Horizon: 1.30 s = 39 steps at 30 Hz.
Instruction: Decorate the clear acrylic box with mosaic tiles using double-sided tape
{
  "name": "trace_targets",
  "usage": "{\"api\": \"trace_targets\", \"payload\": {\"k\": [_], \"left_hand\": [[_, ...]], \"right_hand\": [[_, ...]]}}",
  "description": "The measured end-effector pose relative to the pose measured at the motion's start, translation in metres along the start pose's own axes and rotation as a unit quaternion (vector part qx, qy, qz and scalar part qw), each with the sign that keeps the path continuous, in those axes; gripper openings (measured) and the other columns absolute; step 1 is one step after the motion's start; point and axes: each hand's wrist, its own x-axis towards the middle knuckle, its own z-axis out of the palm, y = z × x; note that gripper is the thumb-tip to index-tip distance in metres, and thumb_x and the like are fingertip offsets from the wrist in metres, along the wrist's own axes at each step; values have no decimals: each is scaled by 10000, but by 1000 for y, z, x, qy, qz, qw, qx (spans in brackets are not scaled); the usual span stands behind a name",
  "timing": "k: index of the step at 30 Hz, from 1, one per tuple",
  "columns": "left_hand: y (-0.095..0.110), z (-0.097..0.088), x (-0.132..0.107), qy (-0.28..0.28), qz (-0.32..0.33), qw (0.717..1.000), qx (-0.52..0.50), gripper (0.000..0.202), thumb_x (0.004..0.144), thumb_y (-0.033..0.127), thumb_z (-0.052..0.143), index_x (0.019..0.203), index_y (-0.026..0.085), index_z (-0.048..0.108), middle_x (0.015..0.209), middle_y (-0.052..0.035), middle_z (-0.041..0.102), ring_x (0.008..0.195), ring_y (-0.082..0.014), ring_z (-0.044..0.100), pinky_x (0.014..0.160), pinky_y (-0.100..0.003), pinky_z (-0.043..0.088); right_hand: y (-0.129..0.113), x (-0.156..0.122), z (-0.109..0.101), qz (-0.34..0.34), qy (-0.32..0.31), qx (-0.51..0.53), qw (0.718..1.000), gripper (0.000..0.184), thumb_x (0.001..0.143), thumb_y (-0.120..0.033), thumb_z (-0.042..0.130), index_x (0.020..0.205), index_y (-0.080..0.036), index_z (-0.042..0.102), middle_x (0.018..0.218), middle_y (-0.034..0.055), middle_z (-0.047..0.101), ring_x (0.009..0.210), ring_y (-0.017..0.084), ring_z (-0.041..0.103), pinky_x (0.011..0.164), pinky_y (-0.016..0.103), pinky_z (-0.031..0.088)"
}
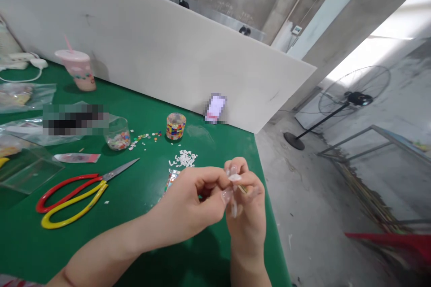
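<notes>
Both hands meet above the right part of the green table [134, 215]. My left hand [191, 204] pinches a small clear piece of film or tape [234, 178] with thumb and fingers. My right hand [247, 208] is closed on the same piece from the other side, with a thin stick-like tip showing between its fingers. Just beyond the hands lie a heap of tiny white tiles [184, 158] and a partly hidden strip of coloured tiles [171, 180].
Red-and-yellow scissors [72, 195] lie to the left. A glass jar of coloured bits [117, 133], a mosaic-covered cup [176, 125], a pink drink cup [80, 70] and plastic bags [23, 96] stand farther back. A white panel [161, 49] backs the table; a floor fan [350, 98] stands right.
</notes>
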Motion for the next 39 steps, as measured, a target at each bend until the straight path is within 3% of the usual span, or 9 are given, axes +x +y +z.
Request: {"api": "trace_targets", "payload": {"k": [3,7,10,12,15,19,23,28,39], "left_hand": [[1,-9,1,25,17,994,101,170,817,160,465,655,185,511,510,87,368,418,-52,304,401,-175,250],[-11,-48,24,85,28,953,290,184,864,260,477,742,195,598,592,48,529,514,-96,444,482,-185,331],[-41,-89,53,95,-39,935,339,217,851,286,474,799,193,663,614,9,629,540,-141,540,526,-213,387],[-65,-113,68,107,-62,931,343,186,786,259,530,685,177,663,607,-21,654,534,-154,551,530,-224,388],[-89,-130,78,83,-86,939,322,137,726,248,601,651,182,695,663,-33,711,578,-160,598,555,-214,413],[-90,-129,78,72,-90,955,272,229,792,351,596,735,176,732,681,-41,726,563,-153,625,523,-212,425],[-80,-122,74,173,-39,954,242,352,840,390,560,584,160,634,517,-19,603,490,-118,534,517,-210,404],[-68,-117,59,281,17,937,205,186,771,325,667,707,164,599,448,58,485,428,-85,428,473,-204,340],[-70,-106,18,263,-6,955,139,163,851,265,557,746,153,615,432,65,453,387,-70,393,439,-189,328]], "right_hand": [[1,2,0,18,11,13,1000,160,845,-488,661,822,-363,757,852,3,477,717,136,479,570,249,428],[1,7,-7,-82,14,-124,989,101,860,-401,676,891,-359,763,893,9,526,829,158,542,728,310,478],[5,7,-10,-142,-47,-294,944,162,841,-246,710,953,-354,757,956,21,576,880,181,582,765,354,498],[13,1,-11,-156,-97,-379,907,169,831,-207,715,944,-327,751,1021,36,599,953,205,596,792,382,513],[35,-20,-16,-168,-127,-445,870,118,840,-212,705,925,-288,736,1128,63,611,1071,238,585,859,427,525],[67,-58,-29,-186,-90,-490,847,109,851,-198,686,929,-257,734,1211,95,602,1148,267,570,923,481,518],[86,-79,-38,-190,-59,-512,836,153,851,-181,678,961,-261,747,1217,104,612,1152,275,580,920,488,522],[94,-86,-41,-198,-39,-523,828,156,837,-182,692,948,-273,753,1175,92,649,1127,274,594,921,496,508],[95,-93,-39,-218,-51,-550,805,226,861,-164,665,1048,-279,718,1094,63,722,1017,241,623,893,444,480]]}}
